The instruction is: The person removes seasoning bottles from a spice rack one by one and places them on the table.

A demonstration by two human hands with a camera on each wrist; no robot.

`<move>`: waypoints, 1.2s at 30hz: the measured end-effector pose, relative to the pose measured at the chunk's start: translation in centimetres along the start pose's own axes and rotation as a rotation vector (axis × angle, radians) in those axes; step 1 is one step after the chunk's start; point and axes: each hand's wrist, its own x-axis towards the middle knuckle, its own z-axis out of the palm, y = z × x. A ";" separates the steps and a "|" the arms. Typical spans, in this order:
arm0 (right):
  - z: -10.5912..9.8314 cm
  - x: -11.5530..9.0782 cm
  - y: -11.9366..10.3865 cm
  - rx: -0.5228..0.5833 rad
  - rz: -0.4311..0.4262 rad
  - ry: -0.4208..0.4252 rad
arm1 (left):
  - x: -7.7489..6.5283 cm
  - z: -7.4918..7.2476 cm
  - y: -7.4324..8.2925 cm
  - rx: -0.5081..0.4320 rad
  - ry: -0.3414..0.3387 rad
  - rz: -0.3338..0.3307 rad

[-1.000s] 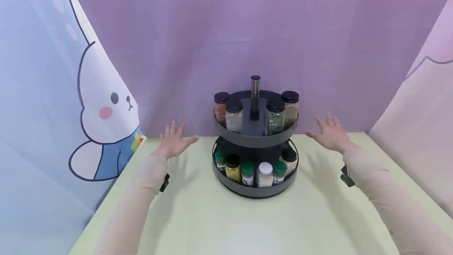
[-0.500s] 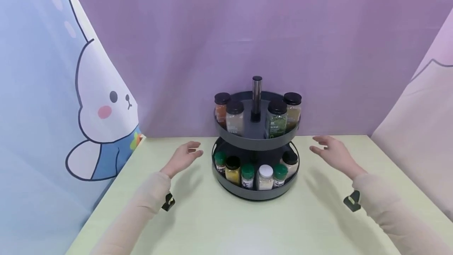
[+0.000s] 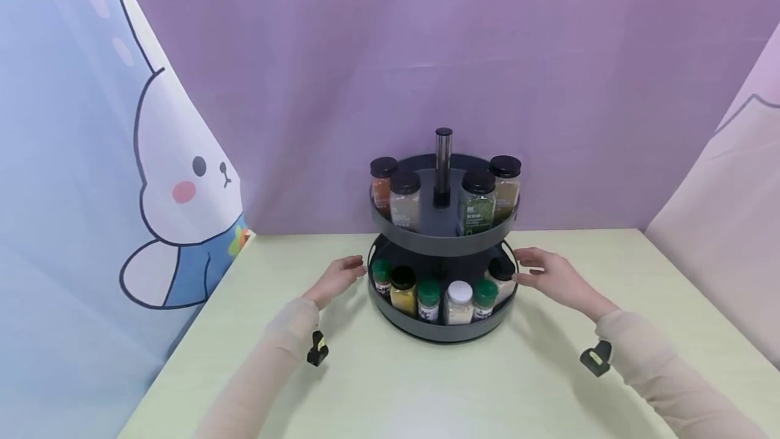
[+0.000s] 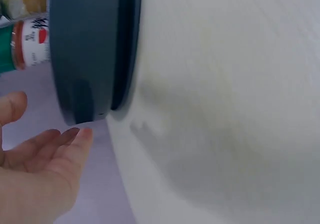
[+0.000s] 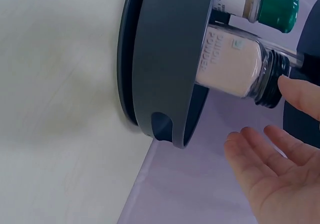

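A dark grey two-tier turntable (image 3: 445, 334) with a central metal post stands on the table. Several black-lidded spice jars (image 3: 478, 212) sit on its upper tier. The lower tier carries more spice jars (image 3: 428, 303), with green, black and white lids. My left hand (image 3: 336, 280) is beside the lower tier's left side, fingers loosely extended; in the left wrist view its fingertips (image 4: 86, 134) lie close to the rim. On the other side my right hand (image 3: 553, 280) reaches toward the rim with its fingers apart. Its thumb appears near a black-lidded jar (image 5: 232, 61); whether they touch, I cannot tell.
The pale green table (image 3: 420, 391) runs back to a purple cloth (image 3: 305, 120) behind the turntable. A blue cloth with a printed rabbit (image 3: 183, 188) hangs at the left, and a pale cloth (image 3: 731, 242) at the right.
Both hands have come down and inward from spread, raised positions to either side of the lower tier. The turntable and its jars look unmoved apart from a slight shift of the view.
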 end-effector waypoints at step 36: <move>3.9 1.8 1.9 0.158 0.024 -0.073 | 1.8 3.5 -0.9 -0.139 0.099 -0.013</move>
